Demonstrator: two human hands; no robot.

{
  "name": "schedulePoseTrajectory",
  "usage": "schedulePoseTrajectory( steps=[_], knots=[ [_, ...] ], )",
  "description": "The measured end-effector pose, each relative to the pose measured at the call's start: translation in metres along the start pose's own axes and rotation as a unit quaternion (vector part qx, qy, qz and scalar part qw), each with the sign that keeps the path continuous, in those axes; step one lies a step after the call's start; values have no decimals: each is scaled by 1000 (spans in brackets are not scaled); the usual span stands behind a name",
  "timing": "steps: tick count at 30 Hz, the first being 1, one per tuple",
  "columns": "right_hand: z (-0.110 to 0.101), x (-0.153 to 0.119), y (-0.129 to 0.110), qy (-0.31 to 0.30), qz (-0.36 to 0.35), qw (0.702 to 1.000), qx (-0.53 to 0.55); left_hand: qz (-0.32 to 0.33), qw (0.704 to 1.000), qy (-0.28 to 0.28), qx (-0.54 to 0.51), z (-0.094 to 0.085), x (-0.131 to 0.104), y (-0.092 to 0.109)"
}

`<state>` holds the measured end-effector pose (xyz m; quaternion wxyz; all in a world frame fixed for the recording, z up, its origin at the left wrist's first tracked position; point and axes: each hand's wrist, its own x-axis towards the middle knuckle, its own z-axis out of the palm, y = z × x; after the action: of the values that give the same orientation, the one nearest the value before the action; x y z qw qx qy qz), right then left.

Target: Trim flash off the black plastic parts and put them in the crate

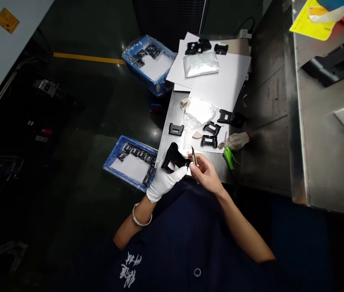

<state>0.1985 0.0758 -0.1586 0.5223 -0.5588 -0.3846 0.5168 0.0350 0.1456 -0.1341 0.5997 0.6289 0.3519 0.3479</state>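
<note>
My left hand (166, 181), in a white glove, is closed on a black plastic part (174, 156) with a rectangular opening. My bare right hand (207, 173) grips a small knife (193, 155), its dark blade pointing up and away from me, close to the part's right edge. Whether the blade touches the part I cannot tell. Just beyond my hands a similar black part (176, 129) lies on the metal table. Several more, such as this black frame (209, 141), lie on white sheets to the right, near a beige wedge-shaped piece (197, 135).
Blue plastic-lined crates, one near (111, 167) and one far (129, 61), stand left of the table with black parts inside. A green air gun (229, 158) and a glove (235, 141) lie at the right. Clear plastic bags (201, 65) rest on white sheets. A metal surface (318, 162) rises further right.
</note>
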Motion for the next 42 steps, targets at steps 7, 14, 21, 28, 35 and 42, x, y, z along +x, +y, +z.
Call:
schedulePoseTrajectory(
  steps=[7, 14, 21, 28, 35, 42],
  knots=[
    [-11, -19, -20, 112, -129, 921, -351, 22, 988, 37, 152, -1, 3, 2],
    [11, -28, -38, 151, -193, 861, -445, 32, 991, 36, 127, 2, 2, 0],
    [14, -21, -33, 190, -198, 827, -491, 24, 992, 32, 117, 7, -1, 4],
    [11, -10, -35, 210, -211, 812, -503, 55, 990, 32, 129, 12, -2, 12],
    [8, -1, -43, 221, -219, 794, -522, 45, 985, 40, 161, 12, -5, 15],
    [5, 10, -46, 231, -228, 782, -533, 87, 976, 41, 193, 10, -8, 4]
  ],
)
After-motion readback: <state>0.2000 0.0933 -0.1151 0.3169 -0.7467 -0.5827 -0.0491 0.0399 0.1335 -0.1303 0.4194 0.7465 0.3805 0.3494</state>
